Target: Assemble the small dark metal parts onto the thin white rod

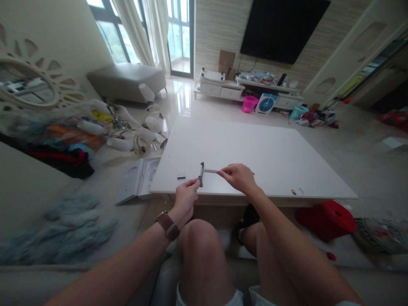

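Observation:
My left hand (186, 196), with a brown-strapped watch on its wrist, pinches a small dark strip-like part with a green patch (200, 181) near the table's front edge. A thin, bent piece runs up from that part to a dark tip (202, 164). My right hand (237, 176) is closed on a thin pale stick (211, 171), whose left end meets or nearly meets the bent piece. The stick's far end pokes out just right of the hand. Left of my hands, a small clear and black piece (181, 175) lies on the white table (248, 144).
Two small bits (293, 192) lie near the table's front right. An open white box (137, 178) stands against the left side, below a lamp with several white shades (146, 134). A red object (328, 219) sits beneath the right front edge.

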